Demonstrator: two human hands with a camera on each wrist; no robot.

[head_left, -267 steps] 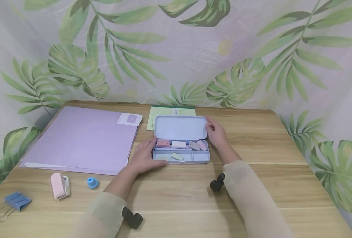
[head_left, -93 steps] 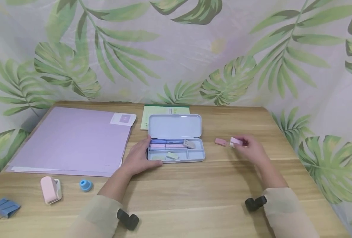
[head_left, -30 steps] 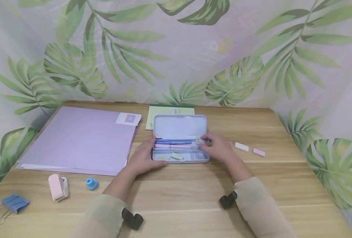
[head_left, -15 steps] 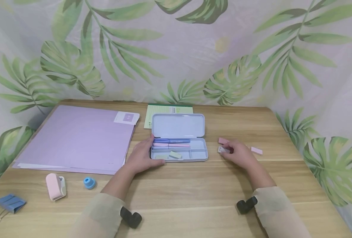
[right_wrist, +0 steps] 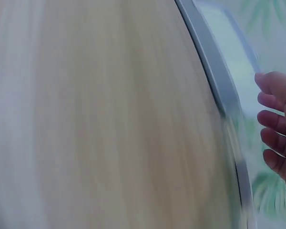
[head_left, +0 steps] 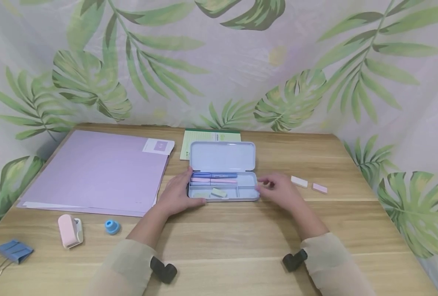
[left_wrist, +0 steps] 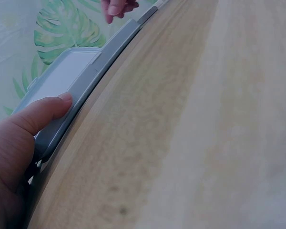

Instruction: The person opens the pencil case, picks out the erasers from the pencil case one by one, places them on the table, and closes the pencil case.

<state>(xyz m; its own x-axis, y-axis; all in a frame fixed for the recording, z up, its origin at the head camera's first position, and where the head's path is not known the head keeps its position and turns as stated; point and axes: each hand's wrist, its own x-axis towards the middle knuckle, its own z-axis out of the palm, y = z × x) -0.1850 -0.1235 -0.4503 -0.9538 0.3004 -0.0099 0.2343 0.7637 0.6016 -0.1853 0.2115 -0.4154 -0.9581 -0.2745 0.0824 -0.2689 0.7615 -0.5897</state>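
Note:
A light blue pencil case (head_left: 249, 193) lies on the table with its lid raised. In its back compartment are several blue and pink pens (head_left: 219, 175); a pale green eraser (head_left: 219, 192) sits in the front one. My left hand (head_left: 176, 193) holds the case's left end, thumb along the front edge. Loosely bent and holding nothing, the fingers of my right hand (head_left: 281, 191) hover by the case's right end. Beyond that hand a white eraser (head_left: 299, 181) and a pink eraser (head_left: 320, 188) lie on the table. My right hand hides the spot where the darker pink and grey erasers were.
Purple folders (head_left: 104, 168) cover the table's left side. In front of them are a pink stapler-like item (head_left: 70, 231), a small blue stepped piece (head_left: 112, 227) and a blue binder clip (head_left: 15, 250). A green notepad (head_left: 211, 135) lies behind the case.
The erasers from the back compartment were carried out to the table on the right, the grey one last. My right hand let it go and came back left. My left hand stayed on the case.

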